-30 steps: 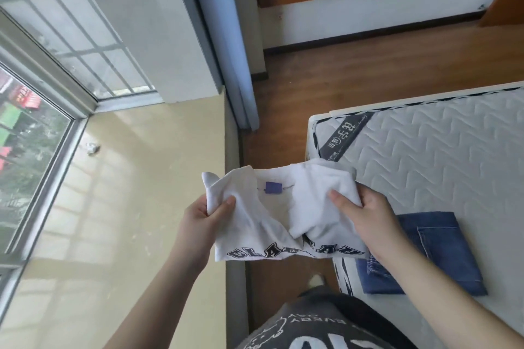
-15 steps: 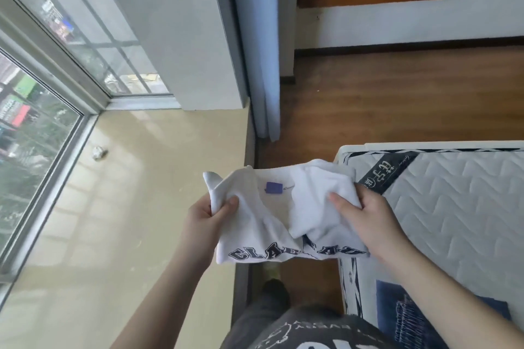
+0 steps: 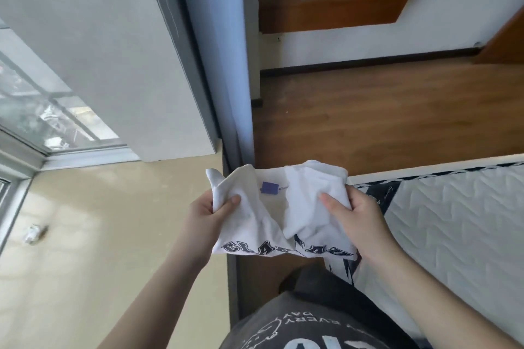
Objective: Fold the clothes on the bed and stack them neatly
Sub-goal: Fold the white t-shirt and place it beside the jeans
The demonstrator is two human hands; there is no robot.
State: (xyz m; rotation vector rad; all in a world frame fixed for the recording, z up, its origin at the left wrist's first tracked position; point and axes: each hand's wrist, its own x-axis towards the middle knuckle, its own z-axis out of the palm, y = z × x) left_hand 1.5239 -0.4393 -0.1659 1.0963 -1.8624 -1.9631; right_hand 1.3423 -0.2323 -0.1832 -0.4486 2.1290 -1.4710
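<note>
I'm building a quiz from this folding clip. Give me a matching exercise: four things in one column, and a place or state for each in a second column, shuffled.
Things
1. white T-shirt
2. purple tag
3. mattress
4. crumpled wrapper

Places or states
A. on the yellow floor by the window
B. held up in the left hand and right hand
C. quilted, to the right of the hands
D. inside the neckline

Pairs: 1-B, 2-D, 3-C, 4-A
</note>
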